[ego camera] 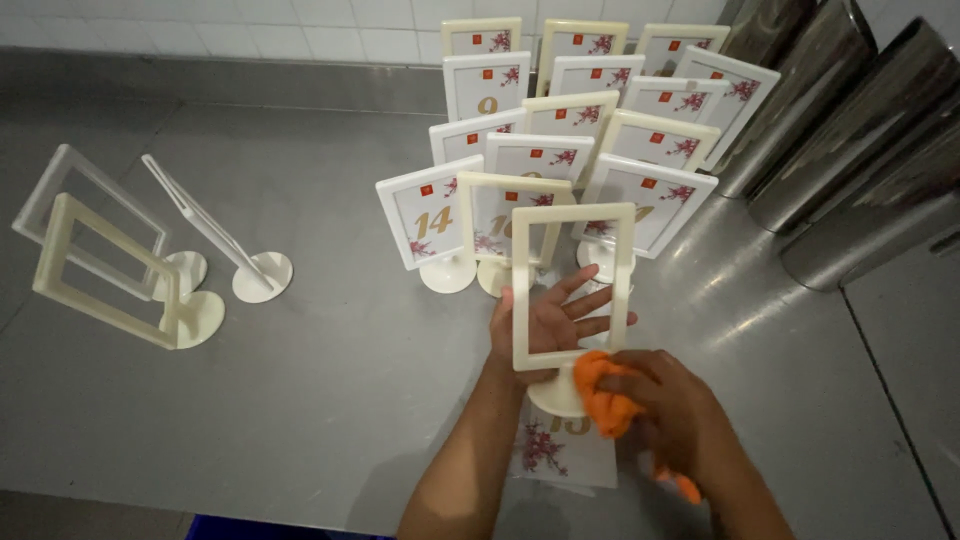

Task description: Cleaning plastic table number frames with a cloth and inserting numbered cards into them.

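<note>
An empty cream frame stand (520, 290) rises upright from its round base near the counter's front. My left hand (553, 322) is spread flat behind the frame's open window, palm toward me, bracing it. My right hand (672, 410) is closed on an orange cloth (603, 398), which presses against the frame's lower right corner and base. A loose white card with red blossoms (560, 452) lies flat on the counter under the base.
Several framed cards (560, 150) stand packed together behind the frame. Three empty frame stands (120, 270) sit at the left on the steel counter (330, 380). Steel cylinders (850, 150) lean at the right. A tiled wall runs along the back.
</note>
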